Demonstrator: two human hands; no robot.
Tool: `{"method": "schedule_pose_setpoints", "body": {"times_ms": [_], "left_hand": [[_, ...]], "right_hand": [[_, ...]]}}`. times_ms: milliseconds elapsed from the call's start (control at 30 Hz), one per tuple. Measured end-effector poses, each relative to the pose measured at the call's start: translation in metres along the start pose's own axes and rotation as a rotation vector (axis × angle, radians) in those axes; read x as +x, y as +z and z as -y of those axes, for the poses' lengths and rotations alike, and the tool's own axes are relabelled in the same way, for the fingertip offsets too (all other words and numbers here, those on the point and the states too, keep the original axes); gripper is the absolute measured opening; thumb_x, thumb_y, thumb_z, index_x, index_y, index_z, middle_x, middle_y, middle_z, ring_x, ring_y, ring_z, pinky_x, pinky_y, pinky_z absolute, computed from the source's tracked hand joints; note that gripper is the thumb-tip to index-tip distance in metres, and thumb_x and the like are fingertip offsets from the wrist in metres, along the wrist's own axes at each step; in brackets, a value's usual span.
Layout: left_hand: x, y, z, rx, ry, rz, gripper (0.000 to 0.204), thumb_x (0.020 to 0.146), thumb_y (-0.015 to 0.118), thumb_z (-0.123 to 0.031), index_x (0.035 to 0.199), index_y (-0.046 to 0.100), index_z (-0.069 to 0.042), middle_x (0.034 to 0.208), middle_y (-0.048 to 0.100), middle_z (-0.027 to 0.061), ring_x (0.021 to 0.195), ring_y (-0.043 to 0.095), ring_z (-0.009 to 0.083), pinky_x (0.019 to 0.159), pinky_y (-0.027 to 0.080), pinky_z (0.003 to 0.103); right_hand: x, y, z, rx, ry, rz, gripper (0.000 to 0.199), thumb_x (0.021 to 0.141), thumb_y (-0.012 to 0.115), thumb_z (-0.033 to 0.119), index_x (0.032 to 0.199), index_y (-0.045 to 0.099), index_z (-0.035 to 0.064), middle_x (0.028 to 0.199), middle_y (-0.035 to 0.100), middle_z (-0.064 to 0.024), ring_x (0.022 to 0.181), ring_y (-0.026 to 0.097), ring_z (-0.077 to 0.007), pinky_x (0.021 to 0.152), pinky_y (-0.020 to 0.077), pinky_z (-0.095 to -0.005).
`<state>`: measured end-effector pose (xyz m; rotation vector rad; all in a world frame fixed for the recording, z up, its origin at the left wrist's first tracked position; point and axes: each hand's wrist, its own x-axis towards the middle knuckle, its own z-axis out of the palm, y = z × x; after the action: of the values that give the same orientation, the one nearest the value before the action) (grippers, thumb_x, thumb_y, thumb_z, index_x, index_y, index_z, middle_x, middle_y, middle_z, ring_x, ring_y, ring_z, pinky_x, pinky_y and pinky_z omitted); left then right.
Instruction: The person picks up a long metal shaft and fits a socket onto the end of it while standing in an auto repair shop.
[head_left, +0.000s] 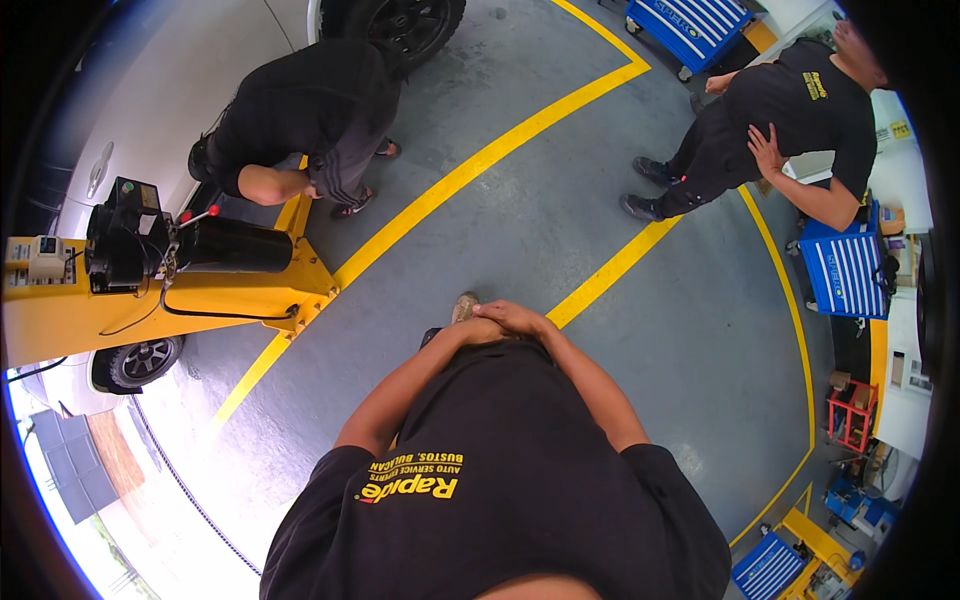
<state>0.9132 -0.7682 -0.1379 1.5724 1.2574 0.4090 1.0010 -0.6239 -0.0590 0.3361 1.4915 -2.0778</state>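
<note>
The person wears a black shirt (pixel 500 470) with short sleeves. The left sleeve (pixel 320 500) ends above the elbow at about 8 o'clock, and the right sleeve (pixel 670 490) ends the same way at about 4 o'clock. Both arms are bare below the sleeves. On the chest there is yellow and white writing (pixel 415 478), seen upside down. One tan shoe (pixel 464 305) peeks out at 12 o'clock, just past the hands.
</note>
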Motion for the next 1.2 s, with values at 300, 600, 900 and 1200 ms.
{"method": "schedule_pose_setpoints", "body": {"times_ms": [300, 600, 900, 1200], "left_hand": [[0.005, -0.007, -0.014, -0.003, 0.001, -0.001, 0.038, 0.104, 0.050, -0.026, 0.128, 0.066, -0.001, 0.136, 0.063, 0.0190, 0.129, 0.056, 0.0333, 0.109, 0.041, 0.041], [-0.005, -0.021, -0.037, -0.084, -0.039, -0.023, 0.037, 0.103, 0.052, -0.025, 0.128, 0.065, -0.001, 0.134, 0.063, 0.0202, 0.128, 0.057, 0.0348, 0.108, 0.042, 0.042], [-0.006, -0.026, -0.042, -0.029, -0.083, 0.035, 0.037, 0.104, 0.050, -0.027, 0.129, 0.066, -0.004, 0.132, 0.064, 0.0198, 0.125, 0.059, 0.0347, 0.107, 0.043, 0.042], [-0.003, -0.025, -0.045, 0.000, -0.049, 0.060, 0.039, 0.106, 0.046, -0.028, 0.129, 0.065, -0.004, 0.135, 0.063, 0.0170, 0.131, 0.055, 0.0316, 0.111, 0.040, 0.039]], "right_hand": [[0.007, -0.005, -0.017, -0.031, 0.011, -0.044, 0.051, 0.104, 0.053, 0.045, 0.108, 0.072, -0.0018, 0.100, 0.072, -0.0090, 0.092, 0.063, -0.0166, 0.086, 0.0502, -0.0298], [0.002, -0.005, -0.007, -0.020, 0.031, -0.009, 0.049, 0.107, 0.051, 0.038, 0.119, 0.070, -0.0057, 0.112, 0.073, -0.0086, 0.101, 0.063, -0.0144, 0.094, 0.0489, -0.0281], [0.004, -0.006, -0.010, -0.029, 0.037, -0.016, 0.051, 0.107, 0.052, 0.040, 0.119, 0.070, -0.0059, 0.111, 0.073, -0.0085, 0.101, 0.064, -0.0150, 0.094, 0.0496, -0.0288], [0.001, -0.003, -0.007, -0.076, 0.048, -0.035, 0.051, 0.106, 0.053, 0.041, 0.121, 0.070, -0.0051, 0.116, 0.073, -0.0114, 0.106, 0.065, -0.0167, 0.098, 0.0485, -0.0286]]}}
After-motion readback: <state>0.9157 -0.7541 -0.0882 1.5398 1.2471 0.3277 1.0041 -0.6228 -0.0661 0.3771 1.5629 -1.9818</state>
